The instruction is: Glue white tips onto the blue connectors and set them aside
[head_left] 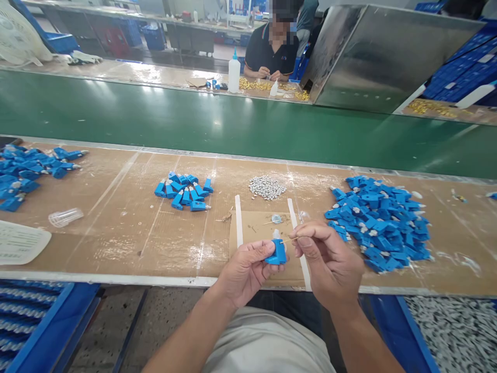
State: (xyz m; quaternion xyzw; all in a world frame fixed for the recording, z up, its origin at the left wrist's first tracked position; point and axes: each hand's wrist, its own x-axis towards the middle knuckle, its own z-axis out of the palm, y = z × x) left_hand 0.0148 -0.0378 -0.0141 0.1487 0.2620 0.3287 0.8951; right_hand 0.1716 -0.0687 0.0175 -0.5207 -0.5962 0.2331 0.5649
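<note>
My left hand is closed round a blue plastic part with a whitish tip, above a cardboard sheet taped to the table. Pinched in my right hand is a thin stick, its far end touching the upper side of the blue part. Just beyond my hands, a small round dish rests on the cardboard. A pile of small grey pieces lies farther back. Many blue parts are heaped to the right, with a smaller group to the left.
More blue parts and a clear cup lie at the far left. A green belt runs behind the table. Across it a person sits near a white bottle and a metal housing. Blue bins flank my lap.
</note>
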